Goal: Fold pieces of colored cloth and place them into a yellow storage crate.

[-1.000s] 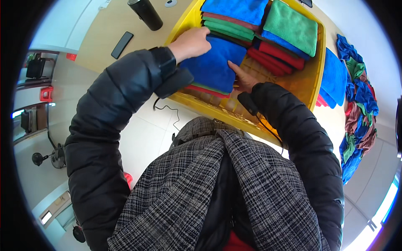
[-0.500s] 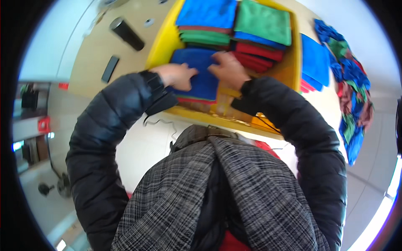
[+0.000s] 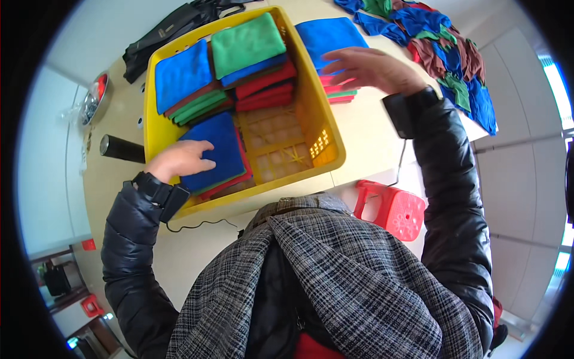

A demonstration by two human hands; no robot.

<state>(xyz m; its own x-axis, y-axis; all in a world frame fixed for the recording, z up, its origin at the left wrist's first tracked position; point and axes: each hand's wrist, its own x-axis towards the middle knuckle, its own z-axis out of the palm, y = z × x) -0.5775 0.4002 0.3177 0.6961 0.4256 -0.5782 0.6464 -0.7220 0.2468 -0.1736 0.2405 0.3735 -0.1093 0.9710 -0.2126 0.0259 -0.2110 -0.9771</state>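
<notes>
- Head view: left hand [image 3: 179,160] lies flat, fingers together, palm down on the folded blue cloth [image 3: 216,151] topping the near-left stack in the yellow crate [image 3: 330,134]. Looks like it is pressing the stack down so it sits level.
- That stack is blue over red and green layers, tight against the crate's near-left wall.
- Two more stacks fill the crate's far side: blue-topped stack [image 3: 182,75] on the left, green-topped stack [image 3: 248,43] on the right, packed edge to edge, presumably to save room.
- Crate's near-right quarter shows bare lattice floor.
- Right hand [image 3: 373,69] is open, fingers spread, holding nothing. It hovers over the small folded stack [image 3: 330,45] outside the crate, just beside its right wall; contact cannot be told.
- Loose cloth heap [image 3: 445,51] sprawls unfolded along the desk's far-right edge, well apart from the crate.
- Black cylinder [image 3: 121,149] lies on the desk [image 3: 371,137] just left of the crate.
- Red plastic stool [image 3: 391,209] stands below the desk's near edge.
</notes>
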